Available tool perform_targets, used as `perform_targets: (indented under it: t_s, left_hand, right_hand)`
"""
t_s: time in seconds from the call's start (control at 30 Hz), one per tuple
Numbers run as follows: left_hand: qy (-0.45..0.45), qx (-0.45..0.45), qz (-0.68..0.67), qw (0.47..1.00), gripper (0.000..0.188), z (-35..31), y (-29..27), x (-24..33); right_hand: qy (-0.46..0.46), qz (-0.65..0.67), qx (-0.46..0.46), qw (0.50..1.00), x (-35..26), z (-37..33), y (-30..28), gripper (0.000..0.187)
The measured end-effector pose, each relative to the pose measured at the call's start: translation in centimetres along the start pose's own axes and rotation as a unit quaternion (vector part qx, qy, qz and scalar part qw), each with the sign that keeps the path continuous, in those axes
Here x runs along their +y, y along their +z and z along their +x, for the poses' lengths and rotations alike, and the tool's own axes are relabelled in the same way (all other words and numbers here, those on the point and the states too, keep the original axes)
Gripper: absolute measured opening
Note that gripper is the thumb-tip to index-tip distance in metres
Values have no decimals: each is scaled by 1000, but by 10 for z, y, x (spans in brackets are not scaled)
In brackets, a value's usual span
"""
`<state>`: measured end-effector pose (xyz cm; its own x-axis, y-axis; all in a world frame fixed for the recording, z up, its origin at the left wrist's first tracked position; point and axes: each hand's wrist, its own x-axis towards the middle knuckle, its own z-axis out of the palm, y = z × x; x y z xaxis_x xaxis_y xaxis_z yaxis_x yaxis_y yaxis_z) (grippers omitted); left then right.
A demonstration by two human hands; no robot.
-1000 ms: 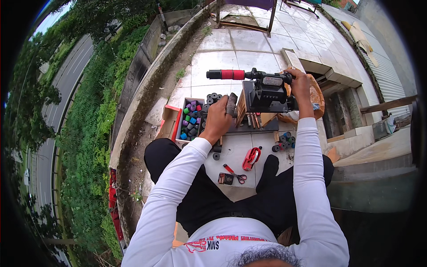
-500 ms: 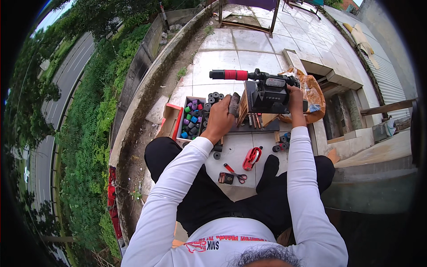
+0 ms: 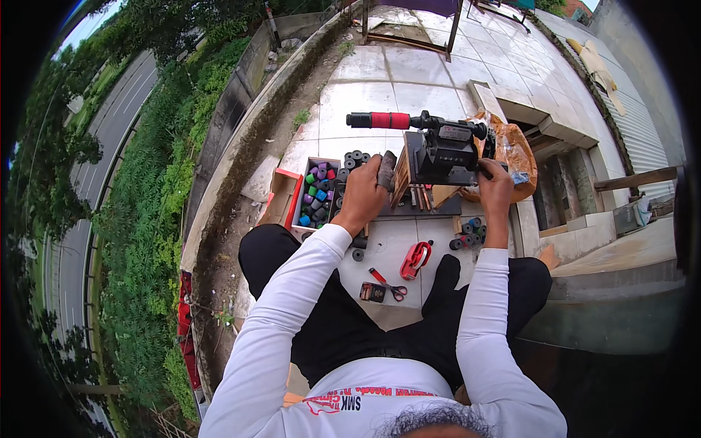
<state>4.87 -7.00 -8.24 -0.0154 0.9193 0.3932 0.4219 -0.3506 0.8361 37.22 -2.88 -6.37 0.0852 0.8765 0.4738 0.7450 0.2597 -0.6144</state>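
Observation:
A black hand-cranked winding machine [image 3: 447, 150] stands on a wooden stand in front of me. From its left side juts a spindle that carries a red roll [image 3: 389, 120]. My right hand [image 3: 496, 184] is closed on the crank handle at the machine's right side. My left hand [image 3: 361, 196], left of the stand, is closed around a dark grey, worn-looking piece [image 3: 387, 171] whose kind I cannot make out. Beside that hand an open box [image 3: 298, 212] holds many small purple, green, blue, red and dark rolls [image 3: 319, 196].
On the tiles between my legs lie a red tape dispenser [image 3: 415, 260], scissors [image 3: 396, 293], a red-and-black cutter [image 3: 377, 275] and a small dark box [image 3: 372, 292]. Dark rolls [image 3: 468, 237] sit right of the stand. An orange plastic bag [image 3: 517, 150] is behind my right hand.
My right hand has swung down and slightly right with the crank handle. My left hand and the dark grey piece stay nearly in place.

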Motion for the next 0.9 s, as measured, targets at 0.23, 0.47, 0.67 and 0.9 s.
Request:
perform_targets:
  t_s: [0.23, 0.47, 0.67, 0.9]
  left_hand:
    - [-11, -3, -2, 1000, 14, 1, 1, -1]
    - [-5, -8, -1, 1000, 15, 2, 2, -1]
    - [4, 7, 14, 1000, 13, 0, 0, -2]
    - [13, 13, 23, 1000, 12, -1, -2, 0]
  right_hand:
    - [-13, 14, 37, 999, -31, 26, -22, 27]
    - [-31, -13, 20, 999, -13, 72, -13, 33]
    - [-23, 10, -28, 999, -7, 106, 8, 25]
    - [-44, -41, -46, 997, 31, 102, 41, 23]
